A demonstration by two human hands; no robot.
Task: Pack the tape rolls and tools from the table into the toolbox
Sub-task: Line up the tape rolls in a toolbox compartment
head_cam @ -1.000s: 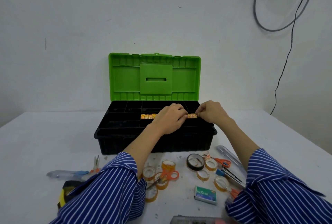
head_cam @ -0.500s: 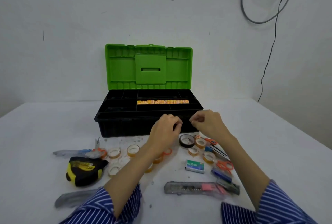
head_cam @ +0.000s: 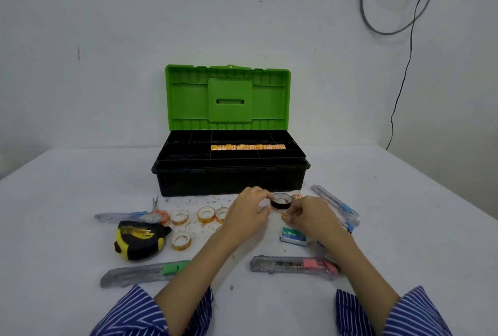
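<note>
Both forearms are bare; the left sleeve (head_cam: 151, 311) and right sleeve (head_cam: 398, 314) are blue cloth with thin white stripes, pushed up near the elbows.

Centre frame, the black toolbox (head_cam: 229, 178) stands with its green lid up, a row of orange tape rolls (head_cam: 248, 147) in one tray compartment, while clear rolls (head_cam: 206, 214), what looks like a black roll (head_cam: 281, 201), and cutters (head_cam: 293, 267) lie below it.

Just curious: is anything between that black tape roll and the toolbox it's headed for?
Nothing visible. The black tape roll sits just in front of the toolbox, whose green lid stands open. Only the box's front wall must be cleared.
</note>
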